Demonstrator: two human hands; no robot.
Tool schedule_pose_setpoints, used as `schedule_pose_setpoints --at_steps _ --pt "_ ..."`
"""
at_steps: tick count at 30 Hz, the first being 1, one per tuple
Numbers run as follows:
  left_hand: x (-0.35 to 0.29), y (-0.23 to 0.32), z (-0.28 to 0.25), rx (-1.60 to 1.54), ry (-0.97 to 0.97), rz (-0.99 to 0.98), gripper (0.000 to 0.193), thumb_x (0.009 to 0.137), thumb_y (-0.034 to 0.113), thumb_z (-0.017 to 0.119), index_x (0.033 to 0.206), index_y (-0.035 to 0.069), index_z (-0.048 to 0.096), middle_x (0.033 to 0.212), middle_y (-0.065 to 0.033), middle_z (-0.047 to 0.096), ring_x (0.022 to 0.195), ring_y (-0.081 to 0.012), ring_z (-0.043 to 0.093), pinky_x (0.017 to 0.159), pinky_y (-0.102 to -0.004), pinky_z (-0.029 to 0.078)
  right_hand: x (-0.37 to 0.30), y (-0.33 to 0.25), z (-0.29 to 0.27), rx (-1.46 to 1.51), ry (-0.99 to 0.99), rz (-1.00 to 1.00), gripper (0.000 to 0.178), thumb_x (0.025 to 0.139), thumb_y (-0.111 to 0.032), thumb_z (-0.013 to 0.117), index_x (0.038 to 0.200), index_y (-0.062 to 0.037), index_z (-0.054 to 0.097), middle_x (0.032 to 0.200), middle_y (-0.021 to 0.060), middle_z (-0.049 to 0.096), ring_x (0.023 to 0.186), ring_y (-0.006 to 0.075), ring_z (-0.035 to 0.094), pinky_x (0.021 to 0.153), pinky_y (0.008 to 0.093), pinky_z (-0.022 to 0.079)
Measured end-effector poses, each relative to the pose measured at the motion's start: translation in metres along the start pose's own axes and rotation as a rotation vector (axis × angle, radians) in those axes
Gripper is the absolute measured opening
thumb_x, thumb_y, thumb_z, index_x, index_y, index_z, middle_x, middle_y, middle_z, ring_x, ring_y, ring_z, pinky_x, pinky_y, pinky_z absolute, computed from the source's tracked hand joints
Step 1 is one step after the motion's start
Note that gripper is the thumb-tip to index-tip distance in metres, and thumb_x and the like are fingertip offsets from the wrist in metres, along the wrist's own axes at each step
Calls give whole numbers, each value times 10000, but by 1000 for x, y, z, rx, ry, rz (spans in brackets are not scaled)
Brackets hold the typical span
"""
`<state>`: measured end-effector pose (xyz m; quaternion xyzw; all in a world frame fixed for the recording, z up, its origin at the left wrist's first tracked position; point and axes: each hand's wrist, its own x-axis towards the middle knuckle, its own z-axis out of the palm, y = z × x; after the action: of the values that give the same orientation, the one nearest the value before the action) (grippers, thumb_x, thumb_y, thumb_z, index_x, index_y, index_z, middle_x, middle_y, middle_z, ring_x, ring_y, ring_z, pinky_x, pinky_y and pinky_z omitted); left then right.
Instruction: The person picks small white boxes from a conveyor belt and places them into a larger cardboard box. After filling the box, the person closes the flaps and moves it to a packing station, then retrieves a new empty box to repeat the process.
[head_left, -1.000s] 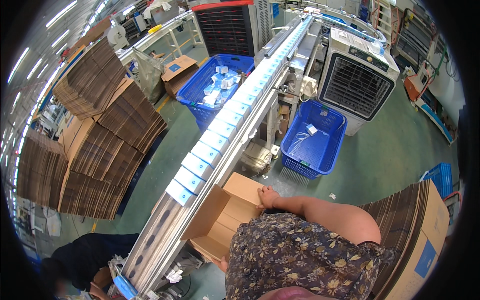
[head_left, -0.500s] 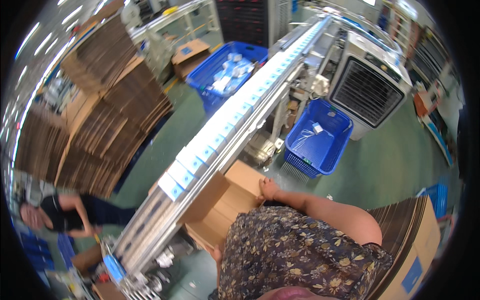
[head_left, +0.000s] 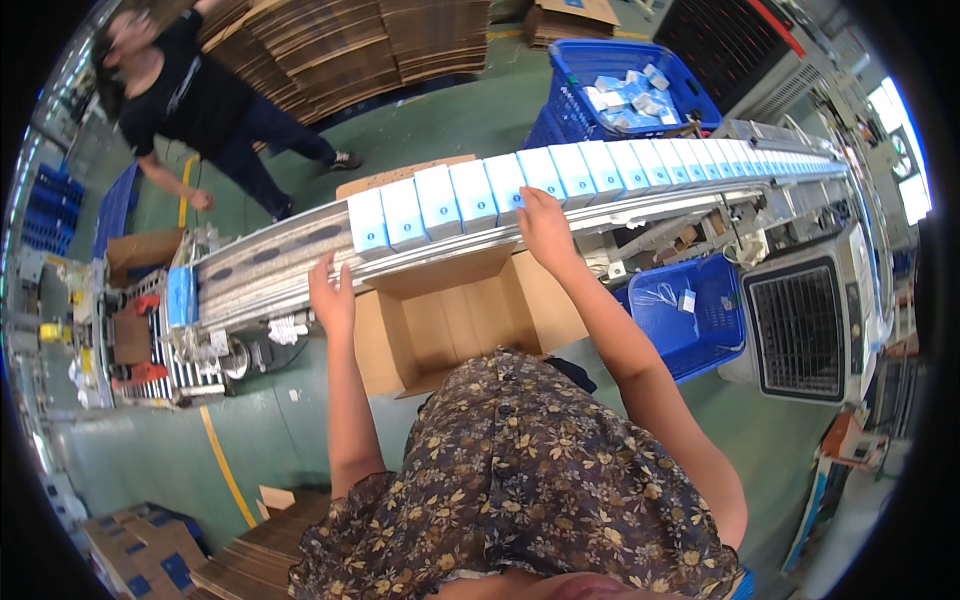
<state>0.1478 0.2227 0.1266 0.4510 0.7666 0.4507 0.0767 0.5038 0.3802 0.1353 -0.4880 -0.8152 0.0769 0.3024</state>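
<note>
The left hand (head_left: 333, 290) is open, empty — the right hand (head_left: 546, 225), loosely open, overlaps white boxes (head_left: 438, 202).

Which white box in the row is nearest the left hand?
The leftmost white box, ending the row on the conveyor: every other one stands farther right, away from the left hand.

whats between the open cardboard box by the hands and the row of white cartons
The conveyor's metal side rail runs between the open cardboard box and the row of white cartons, as the head view shows.
</note>
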Motion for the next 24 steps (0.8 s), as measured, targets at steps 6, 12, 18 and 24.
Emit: schedule_pose_setpoints --at_steps 6,12,18,24 --pt "75 -11 44 245 -185 -201 791 780 505 776 1281 -52 521 1131 -230 664 1053 -365 651 912 -433 506 58 -37 44 -68 -350 285 790 873 -484 687 1276 149 441 1147 290 620 1043 364 648 863 408 535" --pt "96 -19 46 143 -252 -334 987 668 653 805 1269 -65 494 1131 -223 683 1080 -357 660 939 -403 501 83 -54 66 248 -375 392 1097 743 -630 752 1407 133 329 1141 271 657 1072 382 656 886 413 526" --pt "83 44 -55 83 -101 -112 709 749 449 845 1179 -31 552 1017 -178 693 935 -279 687 828 -386 531 69 -103 -1 360 -141 251 915 780 -460 810 1407 50 381 1168 251 652 1090 359 653 925 410 508" --pt "-25 166 -149 519 -2 237 811 739 388 849 1327 -35 484 1213 -220 556 1131 -372 537 933 -453 452 -37 -128 -75 513 -105 257 849 796 -249 802 1429 67 332 1260 262 542 1176 405 559 1014 433 435"
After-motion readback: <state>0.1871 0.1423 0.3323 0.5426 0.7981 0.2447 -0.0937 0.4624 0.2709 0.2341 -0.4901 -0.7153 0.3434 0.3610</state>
